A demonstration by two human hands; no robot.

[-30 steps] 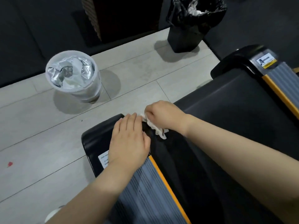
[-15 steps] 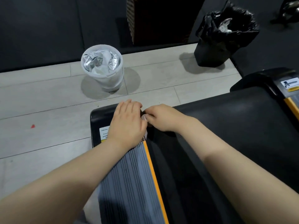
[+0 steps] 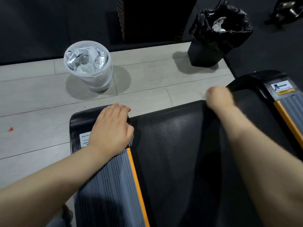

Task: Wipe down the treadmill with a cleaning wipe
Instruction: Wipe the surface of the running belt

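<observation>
Spans the frame: treadmill [image 3: 188, 161], black belt between grey side rails, rear edge under both hands. Braces flat on the left end cap, fingers straight: left hand [image 3: 111, 128]. Blurs over the belt's rear edge: right hand [image 3: 218, 99], curled; grip unclear. Presumably tucked beneath it, unseen: wipe. Best kept pressed flat, swept in one pass toward the right cap, overlapping strokes.
</observation>
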